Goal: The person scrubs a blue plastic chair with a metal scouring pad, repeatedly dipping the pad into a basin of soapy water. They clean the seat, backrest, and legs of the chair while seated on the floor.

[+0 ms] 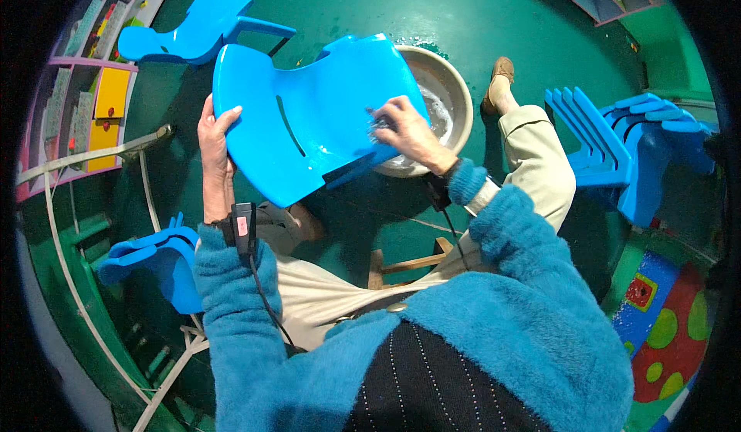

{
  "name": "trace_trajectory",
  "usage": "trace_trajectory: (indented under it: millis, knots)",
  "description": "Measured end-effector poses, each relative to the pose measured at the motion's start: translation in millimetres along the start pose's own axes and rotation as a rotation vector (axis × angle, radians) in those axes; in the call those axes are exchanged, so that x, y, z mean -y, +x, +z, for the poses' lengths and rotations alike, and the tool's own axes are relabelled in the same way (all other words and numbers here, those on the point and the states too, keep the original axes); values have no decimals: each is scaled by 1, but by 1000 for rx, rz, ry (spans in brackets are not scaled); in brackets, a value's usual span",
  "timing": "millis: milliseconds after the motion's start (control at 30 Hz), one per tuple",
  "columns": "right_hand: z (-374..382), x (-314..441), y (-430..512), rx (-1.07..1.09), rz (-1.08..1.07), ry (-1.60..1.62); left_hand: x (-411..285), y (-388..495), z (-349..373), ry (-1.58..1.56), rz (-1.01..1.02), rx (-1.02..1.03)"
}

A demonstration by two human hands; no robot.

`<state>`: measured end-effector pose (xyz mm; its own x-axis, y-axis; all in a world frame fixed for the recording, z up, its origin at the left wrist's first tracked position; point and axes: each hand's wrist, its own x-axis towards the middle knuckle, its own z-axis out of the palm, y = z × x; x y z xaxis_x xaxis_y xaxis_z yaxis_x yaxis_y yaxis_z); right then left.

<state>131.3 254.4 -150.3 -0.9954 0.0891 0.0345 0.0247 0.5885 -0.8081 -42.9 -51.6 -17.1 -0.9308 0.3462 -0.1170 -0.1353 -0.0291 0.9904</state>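
Observation:
A blue plastic child's chair (pixel 347 93) lies tilted across the space before me, its slotted end toward the left. My left hand (pixel 215 136) grips the rim of that end, thumb on top. Against the other end of the chair, my right hand (pixel 408 134) holds a greyish scouring pad (pixel 381 124), blurred and partly covered by the fingers. Behind the chair's right side stands a round basin (pixel 465 113) with foamy water (pixel 443 122) in it. The chair hides the basin's left part.
Another blue chair (pixel 191 32) lies at the upper left. Stacked blue chairs (pixel 625 142) are at the right, and more blue chairs (pixel 159 258) at the lower left. Shelves (pixel 78 64) and a pale frame (pixel 95 155) line the left. A wooden stool (pixel 411 265) shows between my legs.

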Motion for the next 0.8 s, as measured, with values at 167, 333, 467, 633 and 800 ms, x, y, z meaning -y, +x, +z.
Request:
trace_trajectory:
  millis: [167, 333, 467, 633, 800]
  knots:
    - [65, 8, 26, 197, -247, -301, 3, 3, -1, 28, 17, -53]
    - [103, -5, 36, 393, -396, -525, 8, 6, 5, 105, 34, -134]
    - [122, 6, 107, 260, -478, -547, 10, 5, 9, 104, 83, -182]
    - [115, 21, 104, 116, -487, -544, 8, 3, 11, 125, 77, -146]
    - [111, -1, 100, 484, -545, -627, 9, 3, 13, 137, 107, -187]
